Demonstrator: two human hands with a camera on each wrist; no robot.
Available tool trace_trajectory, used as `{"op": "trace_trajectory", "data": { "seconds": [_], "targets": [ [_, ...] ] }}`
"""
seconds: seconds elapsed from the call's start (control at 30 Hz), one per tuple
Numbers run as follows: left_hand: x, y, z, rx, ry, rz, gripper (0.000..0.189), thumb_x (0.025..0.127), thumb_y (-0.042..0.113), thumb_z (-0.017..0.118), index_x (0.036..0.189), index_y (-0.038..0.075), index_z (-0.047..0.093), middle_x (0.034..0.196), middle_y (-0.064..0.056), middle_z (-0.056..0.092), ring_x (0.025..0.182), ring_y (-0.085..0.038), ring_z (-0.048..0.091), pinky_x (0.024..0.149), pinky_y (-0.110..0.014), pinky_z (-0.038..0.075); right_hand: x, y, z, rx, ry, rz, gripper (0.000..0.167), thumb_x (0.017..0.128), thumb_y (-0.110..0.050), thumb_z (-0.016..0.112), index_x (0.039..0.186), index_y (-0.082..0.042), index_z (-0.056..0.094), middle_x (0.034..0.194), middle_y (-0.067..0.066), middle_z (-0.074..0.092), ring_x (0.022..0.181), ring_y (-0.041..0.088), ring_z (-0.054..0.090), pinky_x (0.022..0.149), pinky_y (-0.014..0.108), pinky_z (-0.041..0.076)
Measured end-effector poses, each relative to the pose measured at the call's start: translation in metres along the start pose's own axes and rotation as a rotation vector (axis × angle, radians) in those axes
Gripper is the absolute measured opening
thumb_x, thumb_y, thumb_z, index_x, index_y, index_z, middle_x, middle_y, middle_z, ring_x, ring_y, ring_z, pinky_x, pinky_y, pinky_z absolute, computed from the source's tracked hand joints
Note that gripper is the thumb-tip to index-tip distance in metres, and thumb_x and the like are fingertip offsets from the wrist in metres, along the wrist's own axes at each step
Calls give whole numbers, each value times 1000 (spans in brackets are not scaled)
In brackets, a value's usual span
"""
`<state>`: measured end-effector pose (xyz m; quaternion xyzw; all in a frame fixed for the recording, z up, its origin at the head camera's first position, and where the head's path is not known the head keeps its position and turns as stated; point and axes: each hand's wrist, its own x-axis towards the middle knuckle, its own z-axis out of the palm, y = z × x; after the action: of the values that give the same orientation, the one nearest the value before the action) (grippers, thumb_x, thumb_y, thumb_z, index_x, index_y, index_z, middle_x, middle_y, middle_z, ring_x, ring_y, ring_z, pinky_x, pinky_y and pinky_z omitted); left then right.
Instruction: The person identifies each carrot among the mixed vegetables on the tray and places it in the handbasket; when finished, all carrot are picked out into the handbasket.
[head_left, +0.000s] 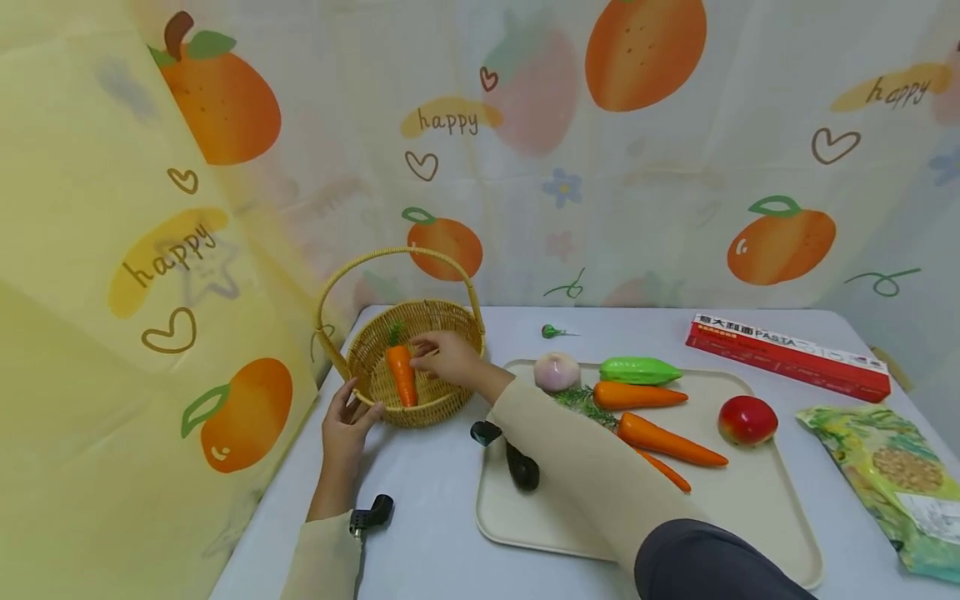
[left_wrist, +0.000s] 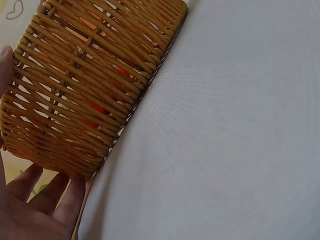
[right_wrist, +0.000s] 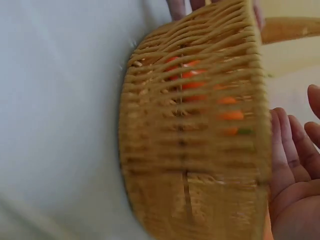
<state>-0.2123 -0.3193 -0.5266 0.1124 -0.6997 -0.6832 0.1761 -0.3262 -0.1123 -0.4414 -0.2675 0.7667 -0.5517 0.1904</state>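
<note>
At the back left of the table stands a wicker basket (head_left: 431, 412) with an arched handle. An orange carrot (head_left: 402, 375) with a green top leans inside it. My left hand (head_left: 347, 429) holds the front-left side of the basket, thumb by the rim and fingers (left_wrist: 70, 200) along the wall. Over the basket's opening, my right hand (head_left: 450, 360) has its fingertips close beside the carrot. In the right wrist view, the right hand's fingers (right_wrist: 295, 145) are loosely extended, with nothing between them. Red-orange patches (right_wrist: 192, 82) show through the weave.
A beige tray (head_left: 540, 537) carries an onion (head_left: 557, 372), a green vegetable (head_left: 637, 370), several carrots (head_left: 671, 439), a red fruit (head_left: 747, 420) and an eggplant (head_left: 522, 468). To its right lie a red pasta box (head_left: 787, 360) and a green-yellow bag (head_left: 892, 479). A small red-green item (head_left: 553, 331) lies behind.
</note>
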Motion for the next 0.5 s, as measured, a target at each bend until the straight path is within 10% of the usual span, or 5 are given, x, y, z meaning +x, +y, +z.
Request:
{"op": "trace_trajectory", "data": {
  "seconds": [0.5],
  "targets": [
    [0, -3, -1, -4, -11, 38, 72, 84, 11, 78, 146, 9, 41, 150, -11, 37, 130, -34, 44, 82, -13, 48, -98, 17, -57, 29, 85, -72, 43, 93, -14, 68, 133, -4, 57, 114, 12, 64, 92, 20, 65, 77, 39, 57]
  ]
}}
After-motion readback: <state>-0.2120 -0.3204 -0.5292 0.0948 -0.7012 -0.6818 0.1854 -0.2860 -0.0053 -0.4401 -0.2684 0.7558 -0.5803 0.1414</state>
